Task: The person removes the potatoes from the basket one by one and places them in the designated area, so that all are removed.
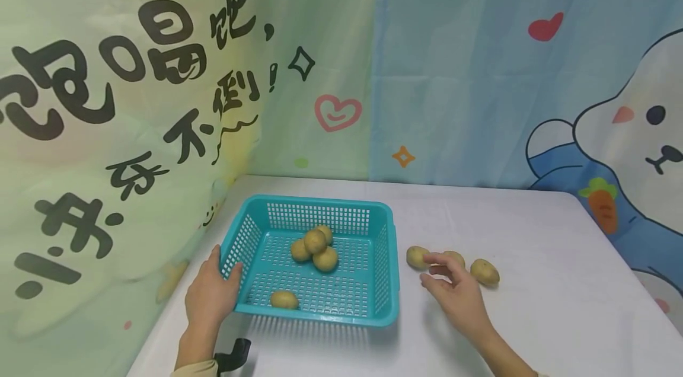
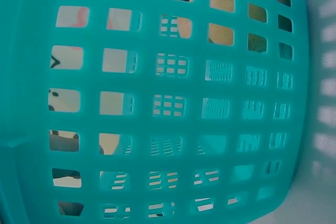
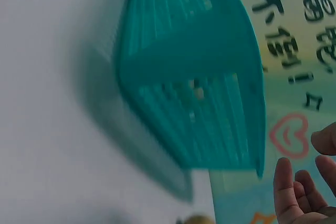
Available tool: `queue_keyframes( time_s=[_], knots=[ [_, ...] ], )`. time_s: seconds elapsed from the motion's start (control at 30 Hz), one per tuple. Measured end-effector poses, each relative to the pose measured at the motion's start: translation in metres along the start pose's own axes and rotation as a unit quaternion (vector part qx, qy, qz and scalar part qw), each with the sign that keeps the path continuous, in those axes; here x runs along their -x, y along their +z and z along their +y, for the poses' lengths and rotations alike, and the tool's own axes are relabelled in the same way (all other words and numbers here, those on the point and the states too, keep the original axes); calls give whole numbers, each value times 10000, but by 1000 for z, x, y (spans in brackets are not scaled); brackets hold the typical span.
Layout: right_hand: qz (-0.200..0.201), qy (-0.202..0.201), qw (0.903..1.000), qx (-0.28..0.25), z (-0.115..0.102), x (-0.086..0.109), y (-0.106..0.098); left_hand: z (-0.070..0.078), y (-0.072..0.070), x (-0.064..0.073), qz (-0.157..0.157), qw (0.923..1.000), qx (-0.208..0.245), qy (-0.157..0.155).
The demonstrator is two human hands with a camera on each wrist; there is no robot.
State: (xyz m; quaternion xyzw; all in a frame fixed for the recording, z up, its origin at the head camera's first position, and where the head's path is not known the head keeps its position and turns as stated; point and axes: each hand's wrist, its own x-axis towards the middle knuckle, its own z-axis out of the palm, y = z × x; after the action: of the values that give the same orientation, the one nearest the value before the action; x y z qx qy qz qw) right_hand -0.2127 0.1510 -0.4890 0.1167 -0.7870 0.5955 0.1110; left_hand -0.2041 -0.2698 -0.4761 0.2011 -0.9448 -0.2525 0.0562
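A turquoise plastic basket [image 1: 315, 204] with slotted walls stands on the table, several potatoes [image 1: 315, 241] clustered inside and a single potato [image 1: 284, 300] near its front wall. My left hand [image 1: 211, 288] grips the basket's left rim, thumb over the edge. Only the basket's perforated wall [image 2: 144, 116] fills most of the left wrist view. Right of the basket, a potato [image 1: 417, 257], a partly hidden potato [image 1: 455, 257] and another potato [image 1: 484, 272] lie in a row. My right hand [image 1: 459, 294] is beside them, thumb and fingers apart, nothing held.
A white cloth covers the table [image 1: 555, 282]. Printed curtains [image 1: 448, 98] hang behind it and along the left side. A black strap end [image 1: 233, 356] sticks out at my left wrist.
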Motion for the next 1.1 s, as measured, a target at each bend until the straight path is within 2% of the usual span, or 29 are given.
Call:
queue_keyframes(
  time_s=[0.17, 0.3, 0.43, 0.6, 0.7, 0.77, 0.87, 1.0, 1.1],
  knots=[
    [-174, -17, 9993, -321, -13, 1, 40, -2, 1, -1, -42, 10000, 0, -6],
    [-329, -420, 9976, -443, -18, 3, 64, -2, 3, -1, -87, 10000, 40, 10],
    [-354, -672, 9969, -194, -22, 5, 80, -2, 2, -1, -76, 10000, 31, 8],
    [-202, -505, 9982, 263, -28, 6, 92, -2, 0, -2, -60, 10000, 14, 37],
    [-287, -504, 9973, 452, -34, 6, 97, -2, -2, -2, -69, 10000, 28, 50],
    [-434, -529, 9956, 637, -38, 6, 101, -2, -2, -2, -70, 10000, 31, 47],
    [-890, -511, 9919, 744, -43, 6, 108, -2, -2, -1, -58, 10000, 34, 32],
    [-1607, -196, 9831, 850, -51, 5, 121, -1, -2, 0, -72, 10000, 59, 29],
    [-1965, -16, 9751, 1024, -56, 1, 133, -1, -3, 0, -27, 10000, 66, 69]
  ],
)
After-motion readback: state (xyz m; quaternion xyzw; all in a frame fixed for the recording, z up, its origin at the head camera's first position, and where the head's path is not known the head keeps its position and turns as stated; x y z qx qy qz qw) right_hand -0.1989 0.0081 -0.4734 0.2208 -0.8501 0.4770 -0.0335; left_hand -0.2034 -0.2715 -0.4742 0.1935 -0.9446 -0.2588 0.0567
